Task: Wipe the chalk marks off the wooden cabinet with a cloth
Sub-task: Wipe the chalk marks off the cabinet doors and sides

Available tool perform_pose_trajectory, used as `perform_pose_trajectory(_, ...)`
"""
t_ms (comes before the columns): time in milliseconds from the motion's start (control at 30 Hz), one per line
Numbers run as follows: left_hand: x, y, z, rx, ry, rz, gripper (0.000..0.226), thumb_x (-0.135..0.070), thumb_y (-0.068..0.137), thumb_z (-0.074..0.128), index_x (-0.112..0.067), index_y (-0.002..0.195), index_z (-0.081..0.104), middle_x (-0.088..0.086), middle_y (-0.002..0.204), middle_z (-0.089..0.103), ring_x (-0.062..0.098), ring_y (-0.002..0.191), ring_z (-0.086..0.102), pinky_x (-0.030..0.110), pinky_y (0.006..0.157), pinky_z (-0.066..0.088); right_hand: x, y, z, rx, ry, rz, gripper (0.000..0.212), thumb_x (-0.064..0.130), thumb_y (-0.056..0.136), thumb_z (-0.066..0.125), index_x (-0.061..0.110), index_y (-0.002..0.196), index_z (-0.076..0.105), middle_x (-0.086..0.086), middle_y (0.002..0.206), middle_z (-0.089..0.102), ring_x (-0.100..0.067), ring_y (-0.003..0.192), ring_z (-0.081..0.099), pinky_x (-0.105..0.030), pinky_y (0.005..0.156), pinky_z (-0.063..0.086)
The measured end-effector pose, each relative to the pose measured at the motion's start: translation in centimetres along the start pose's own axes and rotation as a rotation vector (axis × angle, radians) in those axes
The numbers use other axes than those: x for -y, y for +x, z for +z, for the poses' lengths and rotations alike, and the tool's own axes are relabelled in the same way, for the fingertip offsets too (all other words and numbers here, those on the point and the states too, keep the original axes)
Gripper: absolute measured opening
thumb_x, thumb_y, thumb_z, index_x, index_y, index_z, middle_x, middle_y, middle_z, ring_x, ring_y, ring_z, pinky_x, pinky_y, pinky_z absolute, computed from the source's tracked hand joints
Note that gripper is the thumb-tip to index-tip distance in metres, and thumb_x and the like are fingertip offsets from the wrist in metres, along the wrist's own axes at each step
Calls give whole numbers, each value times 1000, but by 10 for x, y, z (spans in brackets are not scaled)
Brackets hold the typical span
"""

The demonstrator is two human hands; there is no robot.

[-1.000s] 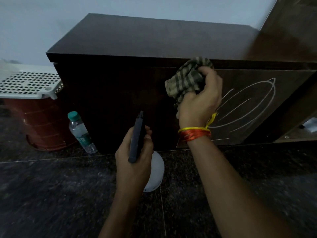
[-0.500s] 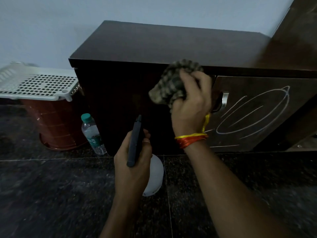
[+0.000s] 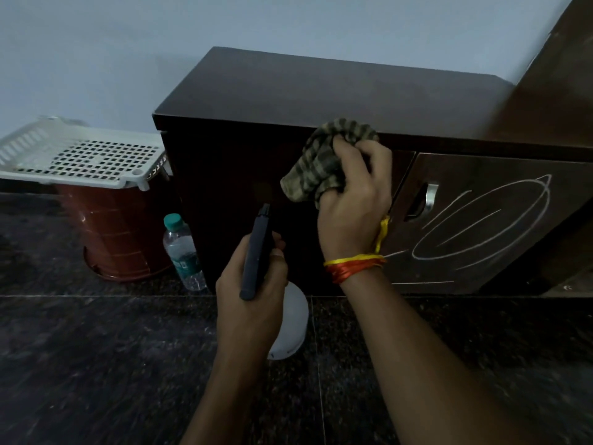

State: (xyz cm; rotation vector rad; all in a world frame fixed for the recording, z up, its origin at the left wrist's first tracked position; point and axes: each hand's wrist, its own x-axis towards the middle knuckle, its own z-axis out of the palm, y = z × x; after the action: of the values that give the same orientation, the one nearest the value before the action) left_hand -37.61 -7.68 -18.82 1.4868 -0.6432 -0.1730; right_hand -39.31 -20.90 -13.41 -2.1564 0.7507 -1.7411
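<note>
- The checked cloth (image 3: 324, 162) was bunched in the right hand (image 3: 354, 203), fingers curled round it, pressed against the dark front of the wooden cabinet (image 3: 321, 91) just under its top edge.
- The chalk marks (image 3: 481, 223), long ovals slanting up to the right, lay on the door panel right of that hand, beyond a metal handle (image 3: 428, 200).
- The left hand (image 3: 253, 284), below and apart from the right, gripped a spray bottle (image 3: 256, 252), its dark head pointing up at the cabinet.
- Left of both hands a water bottle (image 3: 184, 252) stood on the floor (image 3: 96, 364) against the cabinet's corner, near a brown bin (image 3: 112, 226) under a white perforated lid (image 3: 86, 155).
</note>
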Motion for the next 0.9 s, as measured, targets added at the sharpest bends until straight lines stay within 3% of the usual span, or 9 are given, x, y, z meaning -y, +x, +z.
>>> perform_pose_trajectory(167, -2, 7, -14, -32, 24, 32, 8, -19, 92, 54, -15, 85, 56, 5, 67, 55, 12, 60, 54, 13, 55, 41, 26, -5, 22, 87, -52, -82, 41, -8, 67, 56, 5, 105, 68, -19, 105, 60, -34, 90, 57, -38, 74, 50)
perform_pose_trajectory(233, -2, 8, -17, -56, 44, 32, 15, -10, 95, 55, -12, 80, 52, 7, 65, 54, 12, 58, 52, 12, 53, 40, 31, -7, 29, 162, -81, -163, 41, -9, 69, 58, 5, 106, 68, -19, 105, 60, -34, 87, 57, -37, 69, 51)
perform_pose_trajectory(300, -3, 7, -21, -62, 42, 25, 16, -5, 95, 53, -11, 81, 53, 8, 66, 54, 12, 59, 51, 13, 54, 40, 32, -7, 29, 180, -89, -180, 43, -10, 69, 56, 4, 108, 67, -18, 106, 60, -33, 88, 56, -35, 69, 50)
perform_pose_trajectory(433, -2, 8, -30, -95, 22, 22, 14, -18, 92, 54, -17, 78, 55, 6, 63, 54, 11, 57, 53, 13, 52, 41, 38, -9, 32, 163, -104, -173, 39, -7, 71, 55, 5, 106, 68, -18, 105, 60, -33, 87, 56, -35, 68, 50)
perform_pose_trajectory(533, -1, 9, -35, -121, 33, -2, 28, -6, 94, 54, -24, 73, 52, 5, 61, 52, 8, 52, 50, 13, 48, 38, 58, -8, 45, 256, -97, -279, 33, 6, 79, 45, 3, 104, 67, -19, 100, 61, -36, 83, 56, -35, 64, 50)
perform_pose_trajectory(733, -3, 6, -42, -146, 31, -41, 29, -2, 92, 53, -21, 70, 51, 12, 63, 52, 9, 52, 46, 14, 47, 36, 68, -6, 51, 287, -78, -361, 38, 8, 82, 37, 2, 103, 68, -19, 98, 63, -36, 81, 58, -35, 62, 52)
perform_pose_trajectory(900, 5, 7, -52, -180, -21, -62, 9, -26, 87, 54, -23, 82, 61, 0, 60, 56, 9, 55, 53, 18, 51, 41, 54, -7, 47, 217, -139, -380, 33, 5, 82, 43, 1, 103, 68, -20, 98, 62, -36, 79, 57, -37, 62, 52)
